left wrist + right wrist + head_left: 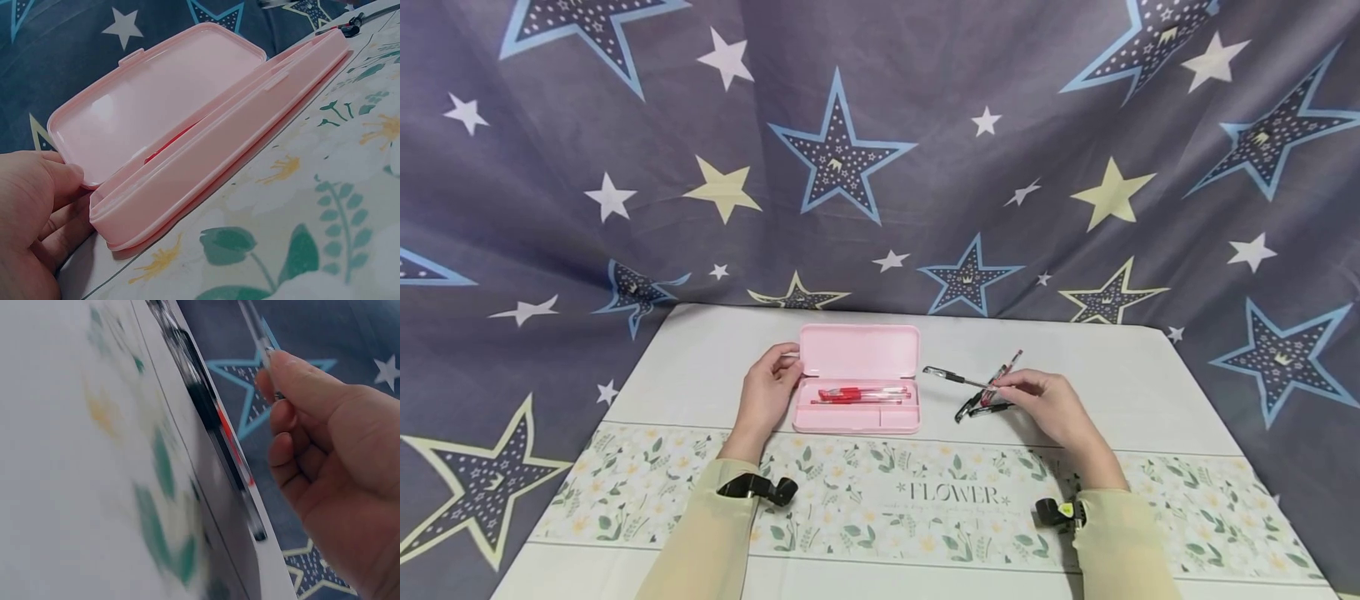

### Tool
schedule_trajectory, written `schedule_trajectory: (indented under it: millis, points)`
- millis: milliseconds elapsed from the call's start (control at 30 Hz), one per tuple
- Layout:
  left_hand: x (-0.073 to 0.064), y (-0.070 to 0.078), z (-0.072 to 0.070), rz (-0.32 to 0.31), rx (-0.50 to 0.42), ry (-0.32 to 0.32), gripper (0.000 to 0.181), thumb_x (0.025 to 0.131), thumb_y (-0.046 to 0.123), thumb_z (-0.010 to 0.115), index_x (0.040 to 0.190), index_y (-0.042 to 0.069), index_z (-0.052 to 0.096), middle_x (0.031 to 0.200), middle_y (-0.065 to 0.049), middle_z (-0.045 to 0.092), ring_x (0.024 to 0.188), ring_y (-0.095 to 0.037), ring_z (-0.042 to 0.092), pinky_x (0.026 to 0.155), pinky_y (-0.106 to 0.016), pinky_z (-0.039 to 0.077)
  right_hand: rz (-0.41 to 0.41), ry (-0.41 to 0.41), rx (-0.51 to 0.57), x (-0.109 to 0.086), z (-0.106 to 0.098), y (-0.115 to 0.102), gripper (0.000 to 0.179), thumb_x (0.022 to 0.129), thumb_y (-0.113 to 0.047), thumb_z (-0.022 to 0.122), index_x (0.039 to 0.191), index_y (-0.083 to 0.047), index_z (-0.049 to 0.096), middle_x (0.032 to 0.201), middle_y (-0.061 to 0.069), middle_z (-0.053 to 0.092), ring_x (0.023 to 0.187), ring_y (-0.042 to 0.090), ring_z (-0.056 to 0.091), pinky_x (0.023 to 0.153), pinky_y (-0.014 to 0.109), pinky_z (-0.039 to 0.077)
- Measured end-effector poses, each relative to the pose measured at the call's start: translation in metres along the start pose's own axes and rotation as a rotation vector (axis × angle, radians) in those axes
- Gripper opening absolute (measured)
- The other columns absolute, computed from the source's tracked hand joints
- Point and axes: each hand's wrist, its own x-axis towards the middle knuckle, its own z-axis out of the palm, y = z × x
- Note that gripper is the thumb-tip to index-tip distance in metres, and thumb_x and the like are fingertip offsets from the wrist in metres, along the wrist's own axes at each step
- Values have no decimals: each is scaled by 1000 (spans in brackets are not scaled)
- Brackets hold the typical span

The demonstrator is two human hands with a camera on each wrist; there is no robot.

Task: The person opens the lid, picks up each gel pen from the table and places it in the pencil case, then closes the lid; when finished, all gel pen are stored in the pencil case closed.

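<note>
An open pink pencil case [859, 352] lies mid-table with its lid raised; several red gel pens [863, 395] rest in its back compartment. My left hand [767, 392] grips the case's left end, and the left wrist view shows the thumb at the lid's lower corner [81, 178]. Between thumb and fingertips, my right hand [1051, 406] pinches a clear gel pen with a black grip [951, 376]. The pen points left toward the case, raised above the pile. Below it lie more black pens [970, 406] and a red-tipped pen [1017, 358], partly hidden by the hand.
A white table covering with a flower-printed band [820, 500] runs in front of the case. Behind the table hangs a dark star-patterned curtain [925, 192]. A black camera sits on each wrist, over pale yellow sleeves [707, 533].
</note>
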Motion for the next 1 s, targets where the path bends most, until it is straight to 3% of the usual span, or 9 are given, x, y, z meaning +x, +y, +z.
schedule_trajectory:
  millis: [367, 600, 700, 1000]
  points:
    - [0, 0, -1, 8, 0, 0, 30, 111, 10, 69, 141, 12, 70, 115, -12, 78, 101, -24, 74, 82, -19, 55, -33, 28, 47, 9, 42, -23, 13, 104, -22, 81, 114, -17, 86, 111, 1, 81, 96, 19, 74, 83, 29, 59]
    - [0, -1, -1, 1, 11, 1, 31, 111, 12, 69, 142, 13, 69, 117, -11, 78, 103, -24, 74, 90, -30, 57, -114, 24, 22, 20, 71, -41, 9, 103, -19, 82, 110, -18, 86, 107, -3, 81, 89, 17, 71, 76, 30, 57]
    - [-1, -1, -1, 0, 13, 0, 31, 111, 12, 69, 142, 13, 69, 117, -11, 78, 104, -24, 74, 90, -32, 57, -139, 18, -6, 23, 85, -47, 8, 103, -18, 82, 109, -18, 87, 106, -5, 81, 89, 15, 70, 77, 31, 57]
    - [0, 0, 0, 2, -6, -6, 31, 112, 12, 68, 142, 13, 69, 117, -12, 78, 103, -24, 74, 84, -20, 55, -136, 14, -60, 32, 115, -65, 8, 101, -18, 84, 107, -19, 88, 108, -6, 81, 97, 16, 71, 87, 42, 58]
